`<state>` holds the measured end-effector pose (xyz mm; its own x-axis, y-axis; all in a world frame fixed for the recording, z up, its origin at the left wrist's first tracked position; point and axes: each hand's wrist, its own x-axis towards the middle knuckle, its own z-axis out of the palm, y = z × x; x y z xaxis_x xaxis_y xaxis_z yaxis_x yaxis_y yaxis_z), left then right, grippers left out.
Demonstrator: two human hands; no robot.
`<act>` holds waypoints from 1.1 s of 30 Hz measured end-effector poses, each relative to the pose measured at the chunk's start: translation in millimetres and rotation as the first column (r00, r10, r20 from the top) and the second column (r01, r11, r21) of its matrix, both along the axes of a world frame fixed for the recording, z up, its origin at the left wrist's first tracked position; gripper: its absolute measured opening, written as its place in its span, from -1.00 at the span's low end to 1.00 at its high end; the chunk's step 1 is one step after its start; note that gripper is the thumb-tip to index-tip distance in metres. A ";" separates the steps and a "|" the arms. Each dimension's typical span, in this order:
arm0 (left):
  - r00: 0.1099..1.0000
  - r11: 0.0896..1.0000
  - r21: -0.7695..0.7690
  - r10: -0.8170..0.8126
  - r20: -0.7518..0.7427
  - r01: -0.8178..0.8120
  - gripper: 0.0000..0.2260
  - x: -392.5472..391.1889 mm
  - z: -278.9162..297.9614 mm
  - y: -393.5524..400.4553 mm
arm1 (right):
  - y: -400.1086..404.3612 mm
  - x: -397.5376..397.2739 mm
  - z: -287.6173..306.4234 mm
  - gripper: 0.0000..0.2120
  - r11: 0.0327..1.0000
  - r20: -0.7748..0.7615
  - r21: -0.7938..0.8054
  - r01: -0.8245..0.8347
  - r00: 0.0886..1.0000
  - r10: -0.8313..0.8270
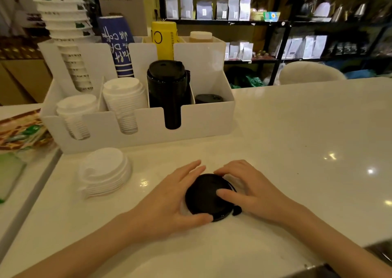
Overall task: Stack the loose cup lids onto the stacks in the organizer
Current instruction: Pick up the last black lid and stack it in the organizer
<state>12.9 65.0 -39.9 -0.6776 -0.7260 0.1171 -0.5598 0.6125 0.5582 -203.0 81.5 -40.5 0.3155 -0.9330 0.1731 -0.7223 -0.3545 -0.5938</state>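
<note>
A small pile of loose black lids (pixel 204 195) lies on the white counter in front of me. My left hand (pixel 169 197) cups its left side with the thumb under the near rim. My right hand (pixel 248 190) holds its right side, thumb resting on top. To the left sits a loose pile of white lids (pixel 105 172). Behind them stands the white organizer (pixel 199 120), holding two white lid stacks (pixel 125 103), a tall black lid stack (pixel 167 90) and a short black stack (pixel 209 98) in the rightmost slot.
Paper cup stacks (pixel 70 44), a blue cup stack (pixel 117 44) and a yellow cup stack (pixel 164 38) stand in the organizer's back row. Printed leaflets (pixel 21 129) lie at the left. A white chair (pixel 309 72) and dark shelves of bags (pixel 233 10) are beyond the counter.
</note>
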 end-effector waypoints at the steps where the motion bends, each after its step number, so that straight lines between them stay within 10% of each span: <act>1: 0.999 1.000 0.024 -0.006 0.032 0.005 -0.21 1.5 -2.2 0.9 | 0.1 0.0 -0.7 -0.57 1.000 0.005 0.012 0.007 1.000 -0.007; 15: 0.996 0.995 -0.061 0.084 -0.022 -0.085 -0.38 -1.8 41.1 -25.8 | -27.4 9.2 21.7 -0.70 1.000 -0.020 0.028 0.005 1.000 -0.004; 27: 0.922 0.948 -0.135 0.235 -0.308 -0.287 -0.37 9.7 124.2 -70.4 | -84.5 33.5 96.2 -0.76 0.966 0.370 -0.232 0.113 0.929 -0.020; 33: 0.850 0.917 -0.148 0.272 -0.450 -0.371 -0.39 14.8 144.6 -91.8 | -112.3 52.4 124.4 -0.63 0.941 0.666 -0.232 0.247 0.745 -0.031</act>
<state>27.7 -26.8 104.7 -0.2630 -0.8155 0.5155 -0.4955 0.5726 0.6531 -150.6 -30.8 83.9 -0.1030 -0.8290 0.5497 -0.2579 -0.5115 -0.8197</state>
